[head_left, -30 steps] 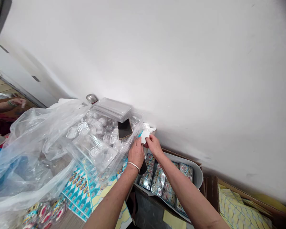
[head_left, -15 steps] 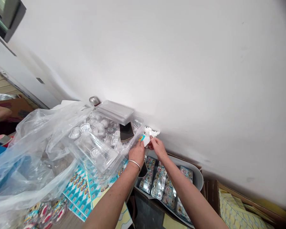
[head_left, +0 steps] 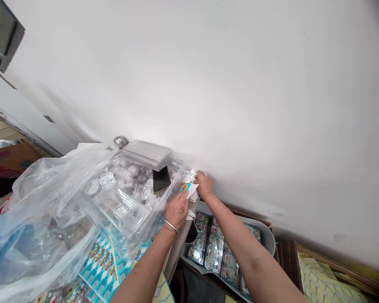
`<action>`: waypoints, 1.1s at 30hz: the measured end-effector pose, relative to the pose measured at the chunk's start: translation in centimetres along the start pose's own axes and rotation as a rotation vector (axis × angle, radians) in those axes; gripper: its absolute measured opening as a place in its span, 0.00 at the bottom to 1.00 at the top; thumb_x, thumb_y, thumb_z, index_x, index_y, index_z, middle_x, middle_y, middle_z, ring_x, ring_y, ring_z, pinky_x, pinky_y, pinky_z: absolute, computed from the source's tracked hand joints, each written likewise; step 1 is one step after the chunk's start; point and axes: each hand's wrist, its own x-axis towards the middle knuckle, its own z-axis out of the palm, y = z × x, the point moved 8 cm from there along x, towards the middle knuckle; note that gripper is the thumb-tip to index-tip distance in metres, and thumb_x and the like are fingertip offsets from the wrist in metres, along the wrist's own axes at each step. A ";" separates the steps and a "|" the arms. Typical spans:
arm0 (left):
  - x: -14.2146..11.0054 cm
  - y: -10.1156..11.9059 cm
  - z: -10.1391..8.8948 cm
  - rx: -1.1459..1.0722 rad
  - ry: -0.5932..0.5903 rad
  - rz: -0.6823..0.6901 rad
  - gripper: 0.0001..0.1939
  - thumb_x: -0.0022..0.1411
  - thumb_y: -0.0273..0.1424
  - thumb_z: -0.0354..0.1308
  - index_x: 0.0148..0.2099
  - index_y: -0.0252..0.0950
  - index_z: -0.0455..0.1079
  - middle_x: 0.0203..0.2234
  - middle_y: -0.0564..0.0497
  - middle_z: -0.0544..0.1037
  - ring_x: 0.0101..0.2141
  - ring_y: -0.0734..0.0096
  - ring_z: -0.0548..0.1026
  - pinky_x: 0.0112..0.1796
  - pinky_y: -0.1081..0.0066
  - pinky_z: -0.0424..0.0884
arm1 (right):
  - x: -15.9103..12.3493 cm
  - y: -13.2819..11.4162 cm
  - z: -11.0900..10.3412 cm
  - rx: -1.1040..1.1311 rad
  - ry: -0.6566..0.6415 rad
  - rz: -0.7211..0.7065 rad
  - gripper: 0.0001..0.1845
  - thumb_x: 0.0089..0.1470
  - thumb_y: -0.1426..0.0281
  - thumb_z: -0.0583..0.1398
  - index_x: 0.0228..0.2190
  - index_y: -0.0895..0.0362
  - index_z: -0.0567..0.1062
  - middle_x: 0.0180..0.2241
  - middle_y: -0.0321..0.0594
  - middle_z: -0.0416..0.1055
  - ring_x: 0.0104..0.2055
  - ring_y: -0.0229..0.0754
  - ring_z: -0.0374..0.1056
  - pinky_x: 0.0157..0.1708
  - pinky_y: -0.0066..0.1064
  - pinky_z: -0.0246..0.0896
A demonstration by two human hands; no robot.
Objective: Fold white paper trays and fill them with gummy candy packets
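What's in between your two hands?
In the head view, a white paper piece with a blue and yellow printed label lies between the left hand and the right hand.

Clear plastic bag (head_left: 34,235): thin film, glossy, heavily creased. Clear plastic blister trays (head_left: 123,206): rigid, smooth, glossy. Stacked tray lids (head_left: 147,153): same plastic, duller where layered. Dark slab (head_left: 161,179): black face with low sheen, material cannot be told. Small dome (head_left: 120,142): polished metal, reflective. Tissue (head_left: 191,176): soft white paper, crumpled, matt. Printed card (head_left: 185,188): smooth paper, bright coated face. Teal printed sheets (head_left: 97,265): smooth paper, faint sheen. Bangle (head_left: 171,226): silvery metal, smooth. Tub (head_left: 265,235): grey plastic, smooth, low sheen. Painted wall (head_left: 240,84): white, matt, mostly smooth. Box (head_left: 287,256): brown cardboard, matt.
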 end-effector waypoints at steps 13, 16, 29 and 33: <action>-1.3 4.1 -2.4 -0.173 0.208 0.052 0.15 0.72 0.27 0.47 0.54 0.33 0.72 0.44 0.41 0.81 0.45 0.61 0.80 0.47 0.61 0.79 | 0.0 0.1 0.2 0.037 -0.017 -0.074 0.18 0.56 0.64 0.60 0.47 0.57 0.75 0.45 0.54 0.78 0.49 0.57 0.74 0.48 0.43 0.65; -1.0 4.3 -3.8 -0.254 0.221 0.063 0.15 0.74 0.28 0.47 0.53 0.36 0.73 0.44 0.45 0.81 0.45 0.65 0.79 0.49 0.64 0.78 | 0.5 0.8 0.3 0.180 -0.043 -0.161 0.21 0.53 0.65 0.62 0.49 0.55 0.76 0.47 0.47 0.79 0.49 0.53 0.74 0.48 0.40 0.66; -1.3 6.6 -6.5 -0.441 0.231 0.181 0.13 0.72 0.26 0.50 0.53 0.36 0.72 0.42 0.45 0.81 0.44 0.67 0.79 0.46 0.67 0.77 | 1.1 1.8 1.1 0.574 -0.008 -0.203 0.07 0.44 0.68 0.60 0.26 0.55 0.79 0.32 0.40 0.80 0.39 0.49 0.72 0.39 0.32 0.63; -1.1 7.2 -6.7 -0.448 0.196 0.235 0.13 0.71 0.26 0.50 0.52 0.34 0.72 0.40 0.44 0.80 0.42 0.66 0.79 0.44 0.67 0.78 | 1.2 2.0 0.6 0.692 0.011 -0.144 0.07 0.40 0.65 0.62 0.25 0.54 0.76 0.27 0.39 0.76 0.37 0.47 0.70 0.36 0.31 0.62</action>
